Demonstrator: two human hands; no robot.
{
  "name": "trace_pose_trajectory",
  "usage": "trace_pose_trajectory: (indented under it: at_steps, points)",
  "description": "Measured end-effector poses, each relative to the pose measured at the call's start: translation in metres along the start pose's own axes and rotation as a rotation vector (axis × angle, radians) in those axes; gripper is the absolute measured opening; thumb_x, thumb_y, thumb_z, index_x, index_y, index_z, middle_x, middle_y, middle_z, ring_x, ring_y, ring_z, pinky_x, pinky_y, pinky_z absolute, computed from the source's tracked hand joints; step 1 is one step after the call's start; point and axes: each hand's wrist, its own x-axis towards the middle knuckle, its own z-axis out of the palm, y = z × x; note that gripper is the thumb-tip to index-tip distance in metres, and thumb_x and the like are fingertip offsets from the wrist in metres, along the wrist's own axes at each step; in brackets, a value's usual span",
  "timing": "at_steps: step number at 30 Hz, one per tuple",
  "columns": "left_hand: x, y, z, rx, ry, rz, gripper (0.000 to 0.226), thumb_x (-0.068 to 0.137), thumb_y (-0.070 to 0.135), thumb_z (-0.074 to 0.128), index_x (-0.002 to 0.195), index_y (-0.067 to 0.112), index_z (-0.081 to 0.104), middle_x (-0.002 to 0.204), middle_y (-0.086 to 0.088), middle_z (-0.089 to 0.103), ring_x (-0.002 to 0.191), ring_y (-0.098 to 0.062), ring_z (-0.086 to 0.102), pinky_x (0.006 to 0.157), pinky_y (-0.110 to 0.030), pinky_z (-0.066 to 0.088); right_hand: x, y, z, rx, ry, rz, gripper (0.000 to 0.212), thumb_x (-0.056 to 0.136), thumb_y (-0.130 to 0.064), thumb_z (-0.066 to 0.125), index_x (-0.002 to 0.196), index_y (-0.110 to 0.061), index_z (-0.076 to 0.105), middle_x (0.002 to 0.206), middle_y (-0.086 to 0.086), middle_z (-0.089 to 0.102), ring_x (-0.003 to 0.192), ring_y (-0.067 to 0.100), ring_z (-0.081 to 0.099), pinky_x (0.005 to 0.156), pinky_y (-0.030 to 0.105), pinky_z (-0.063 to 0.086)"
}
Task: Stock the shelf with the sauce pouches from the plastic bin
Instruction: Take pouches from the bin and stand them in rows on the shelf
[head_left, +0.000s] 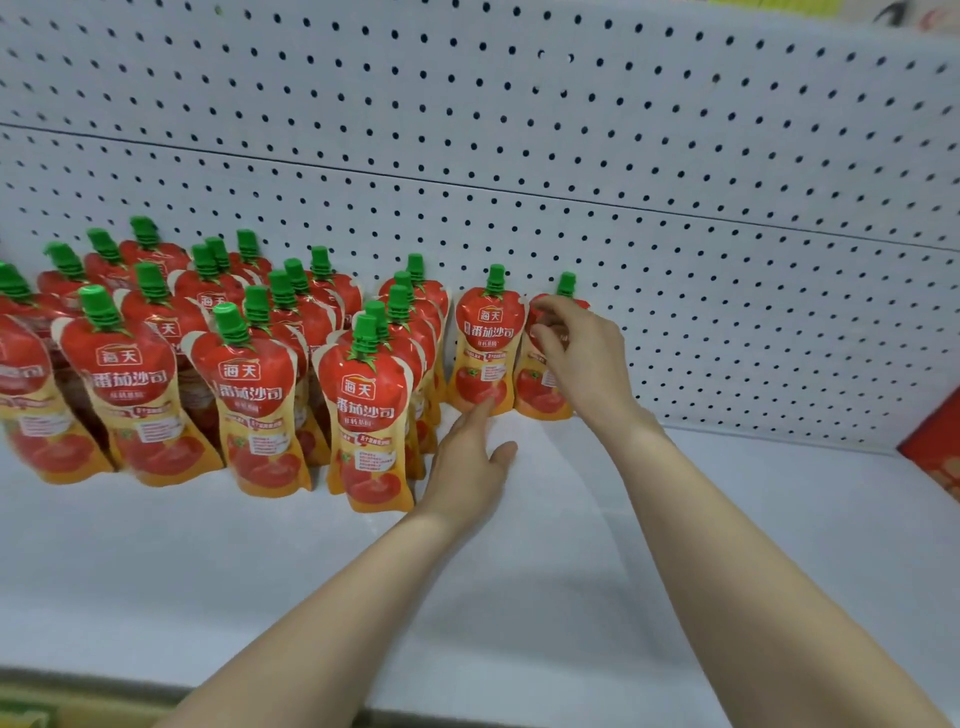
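Note:
Several red and orange tomato sauce pouches (369, 415) with green caps stand in rows on the white shelf (519, 571), filling its left half. Two more stand at the back against the pegboard: one pouch (485, 348) and, right of it, the rightmost pouch (543, 384). My right hand (582, 353) grips the upper front of that rightmost pouch, fingers curled on it. My left hand (470, 457) reaches forward with fingers straight, its fingertips touching the bottom of the neighbouring pouch. The plastic bin is out of view.
A white pegboard wall (571, 156) backs the shelf. A red box (935, 447) sits at the far right edge. Bare shelf surface lies in front of and to the right of the two back pouches.

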Motion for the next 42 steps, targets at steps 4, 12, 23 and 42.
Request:
trace_pose_trajectory:
  at_steps: [4, 12, 23, 42]
  points:
    - [-0.024, 0.016, -0.013, -0.015, -0.016, 0.02, 0.049, 0.094, 0.021, 0.058, 0.142, 0.019, 0.043, 0.134, -0.001, 0.057, 0.124, -0.017, 0.053, 0.103, -0.034, 0.044, -0.046, -0.001, -0.02, -0.057, -0.03, 0.031, 0.024, 0.096, -0.023, 0.056, 0.118, -0.02, 0.066, 0.109, -0.003, 0.073, 0.099, 0.017, 0.067, 0.087, 0.04, 0.054]
    - [-0.124, 0.036, -0.051, -0.179, -0.102, 0.202, 0.028, 0.094, 0.017, 0.057, 0.121, 0.023, 0.061, 0.106, 0.007, 0.068, 0.097, -0.005, 0.063, 0.085, -0.018, 0.048, -0.199, -0.018, -0.07, -0.254, 0.025, 0.106, 0.027, 0.098, -0.026, 0.054, 0.121, -0.02, 0.066, 0.114, -0.003, 0.071, 0.101, 0.025, 0.063, 0.09, 0.038, 0.047]
    - [-0.304, -0.008, -0.012, -0.348, -0.333, 0.202, 0.024, 0.091, 0.012, 0.059, 0.11, 0.026, 0.065, 0.099, 0.006, 0.071, 0.092, -0.008, 0.067, 0.086, -0.023, 0.053, -0.497, -0.029, -0.117, -0.284, 0.15, 0.499, 0.024, 0.098, -0.019, 0.057, 0.119, -0.013, 0.067, 0.112, 0.003, 0.071, 0.1, 0.019, 0.065, 0.088, 0.031, 0.047]
    - [-0.462, -0.182, 0.295, 0.12, -0.911, -0.28, 0.04, 0.093, 0.018, 0.06, 0.132, 0.018, 0.053, 0.131, 0.0, 0.058, 0.12, -0.015, 0.056, 0.1, -0.033, 0.047, -0.758, 0.245, -0.038, -0.242, -0.558, 1.466, 0.042, 0.102, -0.015, 0.031, 0.139, 0.0, 0.045, 0.137, 0.022, 0.055, 0.123, 0.039, 0.055, 0.097, 0.038, 0.042]
